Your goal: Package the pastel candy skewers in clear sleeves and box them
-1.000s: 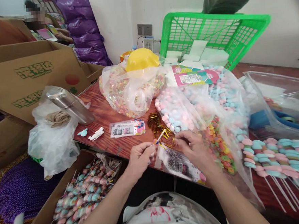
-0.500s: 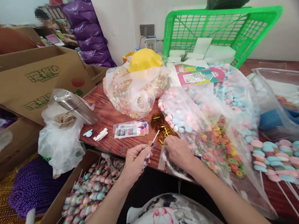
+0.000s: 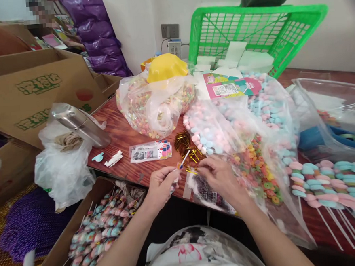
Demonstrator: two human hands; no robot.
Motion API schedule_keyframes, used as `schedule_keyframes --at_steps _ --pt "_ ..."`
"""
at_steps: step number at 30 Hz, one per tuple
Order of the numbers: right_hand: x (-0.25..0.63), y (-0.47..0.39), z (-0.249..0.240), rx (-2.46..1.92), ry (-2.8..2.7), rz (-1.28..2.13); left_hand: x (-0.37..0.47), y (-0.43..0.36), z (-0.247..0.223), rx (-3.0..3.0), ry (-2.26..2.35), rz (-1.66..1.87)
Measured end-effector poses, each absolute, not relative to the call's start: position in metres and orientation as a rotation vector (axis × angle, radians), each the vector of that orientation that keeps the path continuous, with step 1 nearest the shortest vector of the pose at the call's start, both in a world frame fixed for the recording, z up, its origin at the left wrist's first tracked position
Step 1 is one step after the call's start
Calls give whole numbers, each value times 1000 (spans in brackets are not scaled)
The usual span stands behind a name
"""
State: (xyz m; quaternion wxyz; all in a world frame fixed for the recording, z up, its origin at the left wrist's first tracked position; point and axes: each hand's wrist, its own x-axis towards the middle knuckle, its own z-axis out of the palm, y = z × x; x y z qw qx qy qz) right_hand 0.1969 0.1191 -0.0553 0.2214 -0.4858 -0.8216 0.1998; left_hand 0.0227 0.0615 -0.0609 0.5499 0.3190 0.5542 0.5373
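Note:
My left hand (image 3: 164, 186) is closed around a wrapped candy skewer, whose white stick (image 3: 184, 159) points up and right past the fingertips; the candy is mostly hidden under the fingers. My right hand (image 3: 218, 176) pinches one end of a thin gold twist tie (image 3: 191, 171) beside the stick. Behind both hands lies a pile of gold ties (image 3: 182, 142) on the red-brown table (image 3: 116, 133). Printed plastic sleeves (image 3: 150, 152) are stacked left of the pile. Under my right hand is another clear printed sleeve (image 3: 204, 192) at the table edge.
Bags of ring candies (image 3: 157, 106) and pink-blue candies (image 3: 215, 126) fill the table's middle. Candy skewers (image 3: 333, 183) lie right; a box of wrapped skewers (image 3: 102, 231) is low left. A steel flask (image 3: 84, 125), green basket (image 3: 193, 38) and cardboard box (image 3: 41, 94) stand around.
My right hand has lifted slightly off the gold pile, drawing out a gold tie. My left hand still holds the skewer. The whole view has shifted a little.

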Motion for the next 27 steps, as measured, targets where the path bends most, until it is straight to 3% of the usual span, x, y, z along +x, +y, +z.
schedule_keyframes --at_steps 8,15,23,27 --pt "168 120 -83 -1499 -2476 407 11 59 -65 772 1270 1264" --pt "183 129 -86 -1347 -2477 437 -6 55 -76 752 1173 1185" --pt "195 113 -46 -1053 -1921 542 -6 59 -72 844 1067 1101" --pt "179 94 -35 -891 -1976 578 7 60 -65 1005 1097 1100"
